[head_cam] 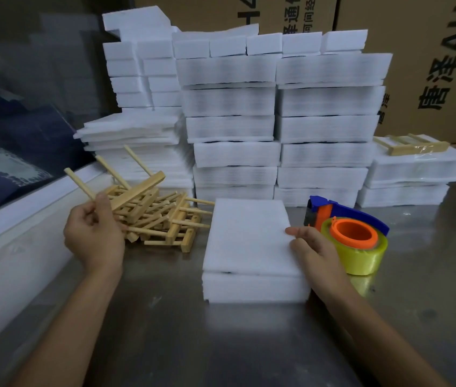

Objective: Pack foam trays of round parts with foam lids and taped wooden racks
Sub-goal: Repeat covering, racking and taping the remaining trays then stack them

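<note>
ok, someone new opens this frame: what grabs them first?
Probably the wall of stacked white foam trays filling the back of the steel table. Then the yellow tape roll in its blue-and-orange dispenser, right of the lidded foam tray that the right hand touches. The left hand grips a wooden rack above the rack pile.

"唐泽 ah" in black on the right cardboard box (416, 65), rotated sideways
</note>
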### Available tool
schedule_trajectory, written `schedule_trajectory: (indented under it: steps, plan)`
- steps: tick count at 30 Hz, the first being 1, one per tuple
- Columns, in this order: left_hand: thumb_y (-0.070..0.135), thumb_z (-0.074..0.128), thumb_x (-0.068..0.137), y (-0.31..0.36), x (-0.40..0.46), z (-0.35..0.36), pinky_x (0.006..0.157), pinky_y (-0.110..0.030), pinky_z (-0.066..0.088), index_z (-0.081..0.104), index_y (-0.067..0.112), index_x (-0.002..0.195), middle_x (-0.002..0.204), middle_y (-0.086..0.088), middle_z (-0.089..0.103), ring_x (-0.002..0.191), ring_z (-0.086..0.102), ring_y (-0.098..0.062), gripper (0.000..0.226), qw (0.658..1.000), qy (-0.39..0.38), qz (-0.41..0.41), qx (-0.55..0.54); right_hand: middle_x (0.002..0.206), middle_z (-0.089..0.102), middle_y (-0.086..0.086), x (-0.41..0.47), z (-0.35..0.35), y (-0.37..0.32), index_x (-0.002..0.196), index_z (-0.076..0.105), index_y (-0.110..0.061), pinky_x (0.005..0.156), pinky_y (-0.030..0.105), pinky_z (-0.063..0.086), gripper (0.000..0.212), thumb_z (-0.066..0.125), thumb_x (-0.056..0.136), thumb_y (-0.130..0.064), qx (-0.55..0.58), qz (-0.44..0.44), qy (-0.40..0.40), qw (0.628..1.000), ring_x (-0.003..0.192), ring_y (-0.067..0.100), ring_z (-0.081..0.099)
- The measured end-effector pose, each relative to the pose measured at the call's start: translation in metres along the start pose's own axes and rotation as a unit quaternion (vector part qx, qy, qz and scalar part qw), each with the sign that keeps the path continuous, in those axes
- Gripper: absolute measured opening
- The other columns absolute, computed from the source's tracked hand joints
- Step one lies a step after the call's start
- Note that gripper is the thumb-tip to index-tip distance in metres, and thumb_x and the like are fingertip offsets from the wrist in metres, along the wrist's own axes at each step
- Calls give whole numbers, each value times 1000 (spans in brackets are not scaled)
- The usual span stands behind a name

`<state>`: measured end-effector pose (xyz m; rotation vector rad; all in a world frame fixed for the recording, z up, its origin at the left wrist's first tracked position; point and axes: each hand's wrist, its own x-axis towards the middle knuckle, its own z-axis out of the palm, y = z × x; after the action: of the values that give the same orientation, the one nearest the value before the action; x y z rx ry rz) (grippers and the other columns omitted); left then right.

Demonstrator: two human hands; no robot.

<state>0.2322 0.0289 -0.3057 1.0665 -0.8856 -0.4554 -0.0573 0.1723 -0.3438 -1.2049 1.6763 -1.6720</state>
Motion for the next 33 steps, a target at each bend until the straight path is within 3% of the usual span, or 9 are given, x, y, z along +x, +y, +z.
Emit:
schedule_trajectory:
  steps: [3,6,10,12,17,21,26,28,33]
  plan:
    - [44,60,93,12,-18,1,44,-25,50,58,26,86,63,2,64,47,59,-7,19,997,-56,45,11,108,67,-8,-1,1,-2,105,66,-27,77,23,47,25,51,94,-10,0,-2,2,1000,98,8,62]
    - [39,62,91,30,-48,6,46,-17,47,54,35,79,67,6,63,56,62,-8,15,974,-139,164,65,108,66,-10,-1,-1,-2,105,66,-27,75,21,46,24,51,95,-11,-1,1,1,1000,98,7,61]
    - [17,65,92,44,-78,17,47,-34,48,67,8,82,71,0,61,57,55,-18,14,863,-227,421,163,109,66,-8,-2,0,-4,106,66,-26,79,24,48,25,51,94,-10,1,6,2,1000,101,9,62]
    - [8,69,86,49,-88,25,46,-38,46,67,5,80,74,-6,58,61,54,-23,7,821,-226,481,208,110,66,-8,-2,0,-5,106,66,-26,81,24,48,25,51,95,-10,-3,4,5,1000,101,9,61]
    - [13,84,74,46,-99,39,52,-39,49,74,7,84,74,-5,56,64,54,-23,15,829,-334,401,201,108,65,-11,-3,0,-7,106,66,-27,76,20,46,25,51,95,-11,-10,1,4,1000,100,5,60]
    - [20,87,71,36,-96,37,60,-23,43,79,8,92,67,2,59,59,48,-6,26,831,-415,349,125,110,64,-10,-4,0,-8,107,65,-28,77,21,46,24,50,96,-12,-14,2,1,1000,102,7,59]
    - [12,85,74,32,-100,34,64,-7,36,79,10,96,63,8,57,58,50,-1,23,850,-418,308,90,118,62,-8,-6,-1,-12,118,59,-28,68,13,52,31,50,96,-8,4,-8,-25,1000,94,-3,64]
    - [10,84,73,33,-101,33,64,-5,36,78,9,97,64,9,58,61,53,-2,24,852,-420,301,79,124,59,-6,-7,-1,-13,125,57,-30,79,23,55,40,49,96,-3,-6,-39,-35,999,99,3,63]
    - [10,83,75,33,-102,32,63,-7,38,77,9,100,68,12,58,66,54,-2,26,853,-433,281,71,129,54,-2,-7,-2,-18,99,70,-33,95,16,35,40,48,96,0,-77,-79,-40,993,120,6,48]
